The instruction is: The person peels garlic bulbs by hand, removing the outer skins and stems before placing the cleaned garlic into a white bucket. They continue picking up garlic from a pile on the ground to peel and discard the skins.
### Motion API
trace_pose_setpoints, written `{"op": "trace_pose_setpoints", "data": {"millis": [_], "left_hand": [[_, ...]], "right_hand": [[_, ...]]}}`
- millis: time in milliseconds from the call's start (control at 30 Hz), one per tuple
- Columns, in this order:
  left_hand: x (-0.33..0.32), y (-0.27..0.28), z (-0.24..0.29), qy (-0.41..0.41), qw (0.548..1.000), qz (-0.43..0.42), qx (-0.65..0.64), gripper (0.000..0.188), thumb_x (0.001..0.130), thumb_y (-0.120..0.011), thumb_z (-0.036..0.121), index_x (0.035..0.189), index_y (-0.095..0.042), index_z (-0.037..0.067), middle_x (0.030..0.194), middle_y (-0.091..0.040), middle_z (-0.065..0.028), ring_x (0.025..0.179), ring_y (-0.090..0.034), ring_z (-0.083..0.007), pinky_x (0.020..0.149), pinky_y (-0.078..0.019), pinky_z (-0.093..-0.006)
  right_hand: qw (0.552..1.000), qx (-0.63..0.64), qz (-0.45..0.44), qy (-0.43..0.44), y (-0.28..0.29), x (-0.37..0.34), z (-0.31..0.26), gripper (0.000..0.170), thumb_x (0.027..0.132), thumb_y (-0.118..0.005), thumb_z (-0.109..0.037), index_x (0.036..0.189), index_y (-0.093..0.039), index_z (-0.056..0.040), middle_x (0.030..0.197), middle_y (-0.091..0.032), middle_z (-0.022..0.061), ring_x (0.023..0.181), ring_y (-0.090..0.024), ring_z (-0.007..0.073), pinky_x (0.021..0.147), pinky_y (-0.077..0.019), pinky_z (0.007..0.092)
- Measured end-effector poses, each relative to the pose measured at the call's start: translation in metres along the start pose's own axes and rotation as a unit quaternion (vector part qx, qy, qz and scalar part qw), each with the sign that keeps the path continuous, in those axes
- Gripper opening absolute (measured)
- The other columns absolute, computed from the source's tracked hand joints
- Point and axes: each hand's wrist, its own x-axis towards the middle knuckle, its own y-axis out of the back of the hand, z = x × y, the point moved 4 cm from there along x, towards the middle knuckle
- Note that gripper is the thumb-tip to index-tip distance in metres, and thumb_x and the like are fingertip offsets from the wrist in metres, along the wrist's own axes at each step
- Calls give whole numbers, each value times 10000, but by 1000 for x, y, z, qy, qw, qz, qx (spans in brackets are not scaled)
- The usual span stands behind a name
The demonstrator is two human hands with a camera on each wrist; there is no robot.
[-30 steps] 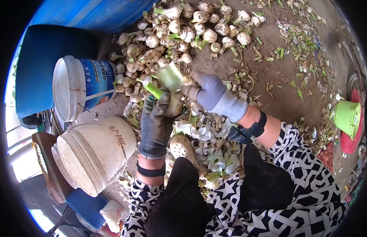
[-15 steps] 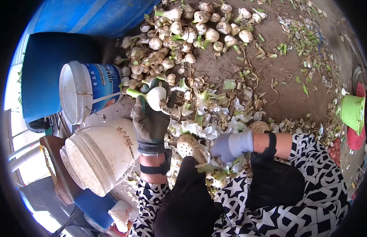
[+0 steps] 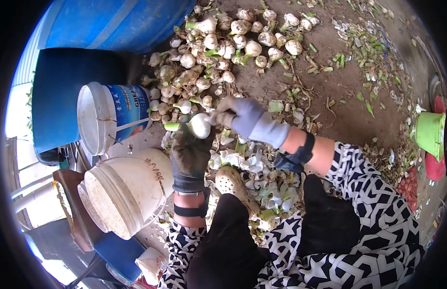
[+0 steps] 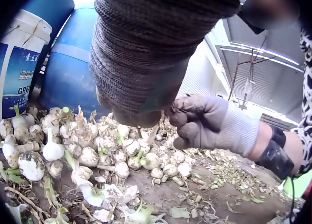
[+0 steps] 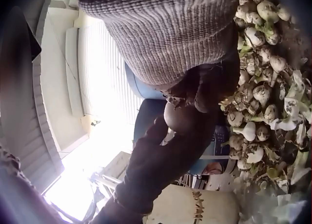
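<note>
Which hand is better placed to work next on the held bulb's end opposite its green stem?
Probably the right hand: its curled fingers are at that end, while the left hand grips the white bulb with the green stem pointing away.

White, green-stemmed garlic bulb (image 3: pixel 201 126)

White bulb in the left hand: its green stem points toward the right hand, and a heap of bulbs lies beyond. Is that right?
Not quite: the head view shows the green stem pointing away from the right hand. The white bulb is in the left hand, and a heap of bulbs lies beyond.
</note>
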Motion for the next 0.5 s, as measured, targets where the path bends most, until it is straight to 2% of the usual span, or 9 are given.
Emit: {"op": "trace_pose_setpoints", "data": {"millis": [100, 200, 233, 267, 333, 367, 400, 433, 500], "left_hand": [[-11, 8, 22, -43, 999, 24, 10, 308, 873, -632, 208, 1129, -575, 49, 1190, -590, -176, 1159, -529, -353, 1056, -381, -523], [-49, 19, 93, -203, 948, 47, 241, 317, 900, -579, 227, 1152, -564, 34, 1222, -571, -172, 1185, -515, -321, 1058, -385, -475], [-73, 35, 134, -306, 851, 70, 421, 336, 907, -567, 250, 1155, -570, 24, 1243, -563, -165, 1196, -511, -309, 1042, -408, -439], [-94, 41, 170, -304, 856, 58, 414, 336, 907, -567, 250, 1155, -570, 24, 1243, -563, -165, 1196, -511, -309, 1042, -408, -439], [-156, 8, 243, -430, 522, 262, 688, 386, 979, -445, 241, 1260, -526, -10, 1231, -566, -169, 1117, -553, -267, 999, -415, -360], [-176, -11, 256, -461, 589, 285, 600, 383, 975, -473, 221, 1266, -509, -25, 1241, -560, -191, 1101, -565, -278, 982, -428, -385], [-196, -24, 264, -466, 382, 366, 709, 387, 949, -538, 194, 1265, -510, -28, 1254, -555, -193, 1107, -569, -264, 947, -466, -373], [-199, -46, 249, -549, 325, 313, 703, 392, 929, -574, 189, 1243, -528, -41, 1215, -582, -183, 1097, -577, -245, 914, -493, -348], [-199, -41, 233, -445, 588, 241, 632, 434, 935, -549, 204, 1306, -491, -14, 1280, -547, -183, 1153, -545, -266, 990, -427, -392]], "right_hand": [[958, 79, -67, -269, 30, -9, 5, 52, 872, -627, -68, 906, -609, -103, 842, -698, 57, 699, -665, 130, 615, -562, 280], [938, 159, -138, -274, 45, -46, 35, 105, 905, -609, -198, 939, -615, -99, 870, -691, 81, 714, -667, 176, 652, -563, 332], [948, -124, -233, -179, 48, -57, 44, 327, 917, -544, -407, 1039, -634, -117, 906, -686, 113, 818, -674, 281, 762, -541, 420], [905, -231, -300, -195, 49, -65, 35, 414, 907, -504, -478, 1119, -616, -141, 976, -675, 127, 875, -660, 329, 813, -515, 446], [837, -361, -360, -202, 48, -77, 23, 515, 899, -455, -552, 1247, -567, -190, 1131, -631, 144, 950, -639, 386, 881, -483, 475], [828, -387, -358, -189, 47, -80, 26, 530, 899, -447, -555, 1296, -537, -214, 1216, -599, 148, 969, -633, 396, 896, -478, 476], [846, -390, -325, -160, 44, -78, 26, 540, 907, -464, -520, 1341, -485, -199, 1305, -540, 141, 1000, -631, 361, 895, -487, 444], [846, -399, -316, -156, 44, -68, 9, 540, 907, -464, -520, 1341, -485, -199, 1305, -540, 141, 1000, -631, 361, 895, -487, 444], [902, -295, -252, -187, 41, -49, -31, 566, 903, -499, -500, 1356, -464, -162, 1275, -554, 150, 1023, -631, 316, 882, -507, 410]]}}
